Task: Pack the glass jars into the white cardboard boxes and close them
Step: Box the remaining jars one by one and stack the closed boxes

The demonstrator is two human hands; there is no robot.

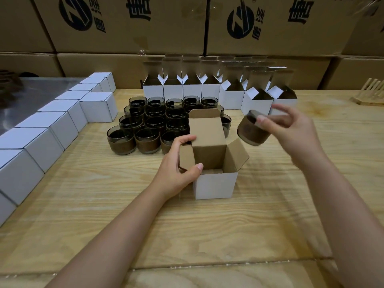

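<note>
An open white cardboard box [216, 185] stands on the wooden table in the middle, its brown flaps up. My left hand [178, 163] grips its left side flap, thumb against the front corner. My right hand [291, 129] pinches the rim of a dark glass jar with a brown sleeve [252, 132], holding it tilted in the air to the right of the box and above it. A cluster of several matching jars [145, 123] stands behind the box.
A row of open white boxes [232, 96] lines the back. Closed white boxes [52, 129] run along the left side in an L shape. Large brown cartons [124, 23] are stacked behind. A wooden rack [369, 94] sits at the far right.
</note>
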